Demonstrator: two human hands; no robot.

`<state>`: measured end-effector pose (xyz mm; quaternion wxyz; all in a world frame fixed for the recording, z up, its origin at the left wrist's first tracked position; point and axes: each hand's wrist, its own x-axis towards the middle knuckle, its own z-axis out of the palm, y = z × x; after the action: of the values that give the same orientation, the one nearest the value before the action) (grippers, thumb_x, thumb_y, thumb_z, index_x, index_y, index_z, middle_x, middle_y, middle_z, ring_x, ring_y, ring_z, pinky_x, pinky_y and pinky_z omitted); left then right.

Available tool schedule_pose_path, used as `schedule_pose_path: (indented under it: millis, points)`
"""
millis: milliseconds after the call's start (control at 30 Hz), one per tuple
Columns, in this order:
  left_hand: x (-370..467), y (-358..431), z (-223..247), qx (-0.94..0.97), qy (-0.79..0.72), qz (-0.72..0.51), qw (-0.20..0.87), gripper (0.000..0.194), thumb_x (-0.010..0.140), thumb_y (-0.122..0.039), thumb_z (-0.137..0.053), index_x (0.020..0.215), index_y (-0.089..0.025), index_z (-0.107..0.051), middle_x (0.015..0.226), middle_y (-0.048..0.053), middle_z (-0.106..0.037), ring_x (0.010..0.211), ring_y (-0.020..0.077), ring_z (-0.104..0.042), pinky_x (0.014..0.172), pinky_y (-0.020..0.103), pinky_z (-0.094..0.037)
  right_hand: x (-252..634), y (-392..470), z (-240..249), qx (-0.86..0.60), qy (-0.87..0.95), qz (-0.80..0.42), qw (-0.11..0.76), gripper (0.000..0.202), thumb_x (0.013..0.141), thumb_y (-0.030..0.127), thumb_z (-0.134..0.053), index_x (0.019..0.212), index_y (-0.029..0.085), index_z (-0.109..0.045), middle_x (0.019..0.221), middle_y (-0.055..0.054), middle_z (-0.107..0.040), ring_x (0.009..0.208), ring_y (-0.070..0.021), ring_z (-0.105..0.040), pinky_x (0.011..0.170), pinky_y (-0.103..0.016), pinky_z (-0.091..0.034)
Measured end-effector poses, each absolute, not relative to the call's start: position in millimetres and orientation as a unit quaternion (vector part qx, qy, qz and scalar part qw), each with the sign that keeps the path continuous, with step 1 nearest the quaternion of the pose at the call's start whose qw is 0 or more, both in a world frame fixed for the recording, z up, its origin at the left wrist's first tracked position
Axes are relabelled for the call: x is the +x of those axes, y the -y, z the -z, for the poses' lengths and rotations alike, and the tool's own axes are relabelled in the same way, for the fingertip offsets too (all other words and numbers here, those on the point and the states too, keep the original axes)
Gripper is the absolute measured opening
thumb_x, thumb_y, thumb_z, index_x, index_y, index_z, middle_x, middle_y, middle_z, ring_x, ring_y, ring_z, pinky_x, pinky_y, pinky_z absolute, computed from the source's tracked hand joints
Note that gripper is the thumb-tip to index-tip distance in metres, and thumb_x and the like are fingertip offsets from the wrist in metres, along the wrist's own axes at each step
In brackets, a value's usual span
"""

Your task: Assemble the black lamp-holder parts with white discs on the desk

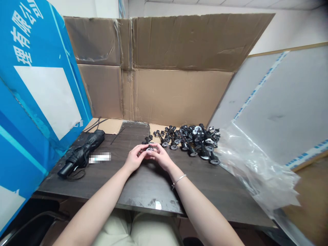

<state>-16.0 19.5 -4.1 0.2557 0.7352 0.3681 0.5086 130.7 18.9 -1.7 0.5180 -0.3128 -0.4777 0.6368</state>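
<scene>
Both of my hands meet at the middle of the dark table, closed around one small black miniature lamp post (149, 148). Its round base faces me, and its branched head points away, toward the cardboard. My left hand (135, 158) grips it from the left with thumb and fingers. From the other side my right hand (160, 156) pinches it, and a bracelet circles that wrist. Fingers cover part of the piece's body. Just to the right lies a pile of similar black lamp posts (192, 153), many with round bases turned toward me.
A folded black umbrella (83, 150) lies at the left of the table (143, 191). Thin black rods (117, 136) rest near the back. Cardboard (179, 92) stands behind, a blue panel (64, 82) at left. Clear plastic sheeting (256, 174) hangs over the right edge.
</scene>
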Motion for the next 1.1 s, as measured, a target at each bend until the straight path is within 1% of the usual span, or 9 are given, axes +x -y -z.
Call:
schedule_pose_path:
  millis: [167,367,567,667,767,833,967,1100]
  points:
    - [-16.1,-19.8,4.9,0.738,-0.366,-0.508,0.252,0.023,0.08,-0.025,-0.052,0.1,-0.018,-0.06,0.103,0.007,-0.061,0.092,0.0168,-0.059,0.08,0.03,-0.049,131.0,-19.9,3.0,-0.313,0.475,-0.638,0.519,0.042,0.057,0.035,-0.074,0.088,0.022,-0.048,0.072,0.002,-0.064,0.062,-0.0131,-0.062,0.066,-0.033,-0.05]
    - [-14.5,-16.7,1.5,0.743,-0.374,-0.509,0.222,0.021,0.082,-0.025,-0.05,0.099,-0.018,-0.06,0.1,0.007,-0.061,0.089,0.0165,-0.059,0.078,0.029,-0.049,130.4,-21.6,5.4,-0.311,0.476,-0.647,0.507,0.042,0.059,0.042,-0.071,0.088,0.023,-0.048,0.073,0.002,-0.064,0.065,-0.0152,-0.063,0.067,-0.035,-0.05]
    - [-10.4,-15.0,1.0,0.734,-0.385,-0.516,0.217,0.021,0.083,-0.026,-0.047,0.097,-0.017,-0.059,0.096,0.008,-0.061,0.088,0.0171,-0.059,0.074,0.029,-0.049,125.7,-22.1,6.9,-0.332,0.489,-0.6,0.539,0.043,0.058,0.047,-0.069,0.086,0.022,-0.048,0.073,0.002,-0.063,0.062,-0.0136,-0.061,0.064,-0.032,-0.05]
    - [-8.6,-15.0,1.8,0.723,-0.387,-0.526,0.225,0.021,0.083,-0.026,-0.047,0.097,-0.016,-0.059,0.095,0.007,-0.061,0.083,0.0163,-0.059,0.071,0.028,-0.05,124.5,-21.8,6.9,-0.329,0.495,-0.587,0.549,0.042,0.058,0.048,-0.069,0.085,0.022,-0.049,0.074,0.002,-0.063,0.067,-0.0139,-0.061,0.068,-0.033,-0.05]
    - [-7.4,-15.3,2.9,0.712,-0.384,-0.536,0.241,0.02,0.083,-0.025,-0.046,0.096,-0.016,-0.058,0.095,0.008,-0.061,0.083,0.0161,-0.059,0.072,0.028,-0.05,125.1,-22.5,7.4,-0.328,0.506,-0.569,0.559,0.039,0.059,0.046,-0.069,0.083,0.022,-0.05,0.077,0.001,-0.064,0.073,-0.0143,-0.061,0.073,-0.034,-0.049]
    - [-6.5,-15.4,3.9,0.705,-0.383,-0.54,0.256,0.02,0.083,-0.025,-0.046,0.096,-0.015,-0.058,0.094,0.008,-0.06,0.083,0.0162,-0.06,0.072,0.028,-0.05,125.9,-23.3,7.8,-0.33,0.516,-0.554,0.564,0.037,0.06,0.045,-0.069,0.082,0.021,-0.051,0.077,0.001,-0.063,0.074,-0.0143,-0.061,0.074,-0.034,-0.049]
    - [-3.8,-15.8,6.6,0.693,-0.387,-0.549,0.261,0.019,0.083,-0.026,-0.047,0.094,-0.015,-0.058,0.091,0.007,-0.06,0.079,0.0156,-0.06,0.069,0.027,-0.05,125.9,-24.2,8.3,-0.327,0.533,-0.538,0.565,0.037,0.062,0.045,-0.068,0.082,0.021,-0.049,0.076,0.001,-0.063,0.072,-0.0144,-0.061,0.07,-0.033,-0.05]
    - [-1.1,-19.5,10.5,0.678,-0.396,-0.559,0.266,0.019,0.083,-0.026,-0.047,0.095,-0.016,-0.058,0.09,0.007,-0.06,0.076,0.015,-0.059,0.066,0.026,-0.05,123.5,-24.3,9.4,-0.322,0.544,-0.529,0.567,0.036,0.065,0.046,-0.065,0.083,0.021,-0.045,0.071,0.003,-0.061,0.062,-0.0131,-0.06,0.063,-0.031,-0.05]
